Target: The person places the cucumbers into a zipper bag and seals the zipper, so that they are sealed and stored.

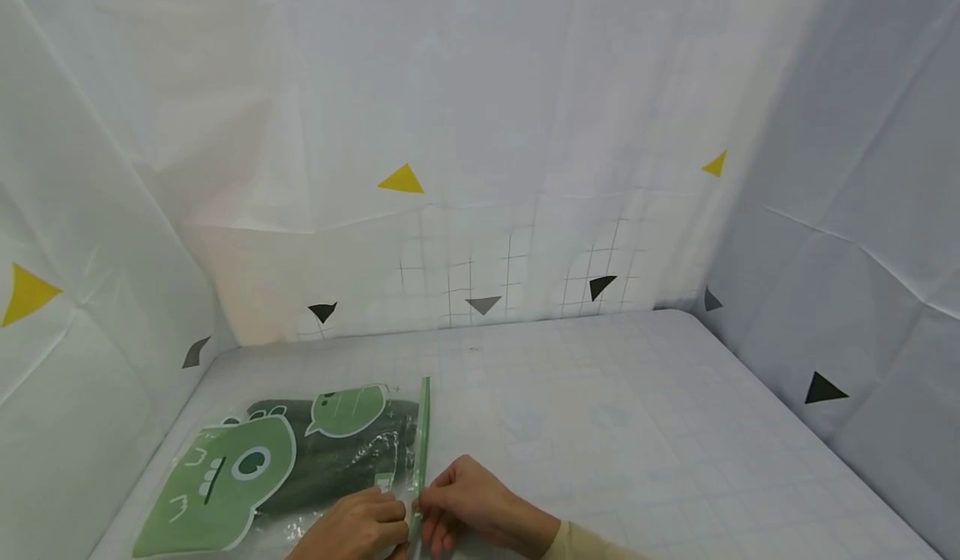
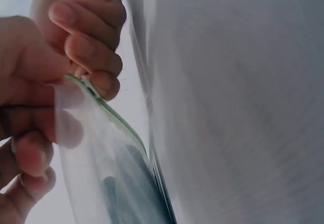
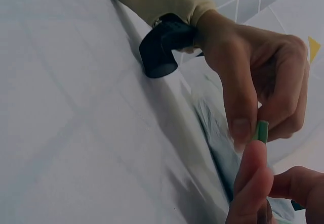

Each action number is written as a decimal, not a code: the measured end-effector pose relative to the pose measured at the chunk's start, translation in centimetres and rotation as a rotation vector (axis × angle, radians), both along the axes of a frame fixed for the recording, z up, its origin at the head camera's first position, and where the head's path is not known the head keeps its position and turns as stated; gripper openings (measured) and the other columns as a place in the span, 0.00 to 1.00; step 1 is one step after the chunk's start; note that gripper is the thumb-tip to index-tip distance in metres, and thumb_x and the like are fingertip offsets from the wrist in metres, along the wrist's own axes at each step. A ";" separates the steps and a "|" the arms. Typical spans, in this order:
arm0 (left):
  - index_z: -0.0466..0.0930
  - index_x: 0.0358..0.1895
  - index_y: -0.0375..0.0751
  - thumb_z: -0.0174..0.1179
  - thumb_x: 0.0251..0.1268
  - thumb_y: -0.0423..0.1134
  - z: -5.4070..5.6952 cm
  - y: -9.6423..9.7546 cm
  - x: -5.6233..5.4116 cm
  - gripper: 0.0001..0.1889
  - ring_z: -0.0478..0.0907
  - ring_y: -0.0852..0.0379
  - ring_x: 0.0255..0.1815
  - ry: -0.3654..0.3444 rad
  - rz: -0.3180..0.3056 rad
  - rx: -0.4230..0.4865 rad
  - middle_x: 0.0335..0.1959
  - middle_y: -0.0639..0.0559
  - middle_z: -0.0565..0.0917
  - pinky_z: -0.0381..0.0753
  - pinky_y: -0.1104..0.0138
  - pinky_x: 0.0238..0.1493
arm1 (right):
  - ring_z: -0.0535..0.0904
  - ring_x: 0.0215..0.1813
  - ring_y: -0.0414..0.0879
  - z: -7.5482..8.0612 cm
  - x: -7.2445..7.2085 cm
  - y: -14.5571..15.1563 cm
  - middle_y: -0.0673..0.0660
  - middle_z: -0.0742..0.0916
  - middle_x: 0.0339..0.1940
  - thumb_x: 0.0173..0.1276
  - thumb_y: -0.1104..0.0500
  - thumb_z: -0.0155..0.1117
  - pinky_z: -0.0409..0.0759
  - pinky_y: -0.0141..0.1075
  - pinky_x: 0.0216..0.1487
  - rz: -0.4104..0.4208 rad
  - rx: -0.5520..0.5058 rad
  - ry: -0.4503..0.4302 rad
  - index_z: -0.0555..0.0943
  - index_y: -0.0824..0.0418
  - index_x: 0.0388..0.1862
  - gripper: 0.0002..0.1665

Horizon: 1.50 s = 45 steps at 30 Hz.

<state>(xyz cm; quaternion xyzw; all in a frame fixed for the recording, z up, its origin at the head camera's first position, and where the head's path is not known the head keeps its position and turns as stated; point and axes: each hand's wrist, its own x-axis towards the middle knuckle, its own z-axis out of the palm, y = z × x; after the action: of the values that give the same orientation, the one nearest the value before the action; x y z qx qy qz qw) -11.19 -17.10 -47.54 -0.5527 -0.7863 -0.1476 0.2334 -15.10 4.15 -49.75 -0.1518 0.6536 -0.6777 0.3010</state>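
Note:
A clear zip bag [image 1: 292, 531] with a green cartoon monster print lies flat at the left of the table. Something dark green and folded, apparently cloth [image 1: 322, 468], shows through it. Along its right side runs a green zip strip [image 1: 423, 427]. My left hand [image 1: 356, 527] pinches the bag near the strip's near end. Right beside it, my right hand [image 1: 476, 502] pinches the strip between thumb and fingers. In the left wrist view the bag's corner [image 2: 76, 118] is raised off the table. The strip's green end [image 3: 261, 131] pokes out between both hands in the right wrist view.
The white table [image 1: 600, 427] has a faint grid pattern and a rounded far corner. White sheets with yellow, grey and black triangles hang at the back [image 1: 480, 127] and both sides. A dark strap-on device [image 3: 164, 47] sits on the left wrist.

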 end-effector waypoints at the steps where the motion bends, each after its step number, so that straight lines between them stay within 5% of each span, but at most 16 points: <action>1: 0.76 0.24 0.55 0.75 0.48 0.33 -0.1 0.0 0.0 0.15 0.59 0.75 0.27 0.008 -0.005 0.005 0.24 0.68 0.66 0.58 0.84 0.32 | 0.78 0.14 0.39 -0.1 -0.1 0.0 0.56 0.84 0.16 0.65 0.65 0.66 0.74 0.27 0.14 -0.007 0.000 0.006 0.87 0.73 0.26 0.12; 10: 0.75 0.22 0.57 0.75 0.46 0.33 -0.5 -0.3 -0.3 0.16 0.58 0.75 0.25 0.053 -0.028 0.039 0.24 0.68 0.66 0.58 0.83 0.29 | 0.80 0.15 0.41 -0.1 -1.2 -0.4 0.60 0.86 0.18 0.65 0.67 0.67 0.77 0.28 0.16 -0.043 -0.016 0.057 0.89 0.72 0.27 0.09; 18: 0.74 0.22 0.56 0.75 0.46 0.32 -0.2 -0.3 -0.1 0.17 0.55 0.75 0.26 -0.022 0.022 0.018 0.24 0.70 0.64 0.56 0.83 0.29 | 0.81 0.16 0.42 0.0 -2.2 -0.7 0.65 0.87 0.20 0.66 0.67 0.68 0.78 0.30 0.17 -0.089 0.010 0.099 0.88 0.71 0.28 0.08; 25: 0.73 0.31 0.56 0.72 0.56 0.38 -0.5 -0.3 0.0 0.14 0.60 0.75 0.26 -0.312 0.242 -0.035 0.30 0.71 0.66 0.64 0.78 0.27 | 0.81 0.16 0.43 0.1 -2.9 -0.9 0.67 0.86 0.20 0.68 0.67 0.69 0.79 0.31 0.17 -0.127 0.010 0.094 0.87 0.71 0.29 0.08; 32: 0.77 0.49 0.47 0.77 0.56 0.50 -1.0 0.2 0.2 0.23 0.66 0.66 0.37 -0.370 0.434 -0.132 0.41 0.62 0.69 0.75 0.67 0.33 | 0.82 0.16 0.43 0.0 -2.9 -1.0 0.66 0.87 0.20 0.68 0.67 0.69 0.80 0.31 0.18 -0.125 0.002 0.096 0.87 0.71 0.29 0.08; 39: 0.75 0.36 0.51 0.74 0.54 0.34 -0.8 0.3 0.5 0.15 0.63 0.69 0.29 -0.431 0.400 -0.121 0.33 0.67 0.67 0.70 0.71 0.27 | 0.82 0.16 0.43 0.2 -2.8 -1.1 0.66 0.87 0.20 0.67 0.67 0.69 0.80 0.31 0.18 -0.137 0.012 0.119 0.87 0.70 0.28 0.08; 45: 0.75 0.32 0.53 0.72 0.54 0.29 -0.5 0.4 0.4 0.15 0.61 0.70 0.26 -0.421 0.352 -0.095 0.30 0.69 0.65 0.68 0.73 0.25 | 0.81 0.15 0.43 0.0 -3.1 -1.2 0.68 0.86 0.20 0.67 0.68 0.70 0.80 0.32 0.17 -0.151 0.041 0.155 0.87 0.70 0.28 0.08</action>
<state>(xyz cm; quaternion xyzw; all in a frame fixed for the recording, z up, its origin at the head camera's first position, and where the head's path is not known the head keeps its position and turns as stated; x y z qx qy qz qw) -10.76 -16.70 -48.05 -0.3751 -0.9075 -0.1793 0.0606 -18.19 2.99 -49.75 -0.1479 0.6981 -0.6712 0.2005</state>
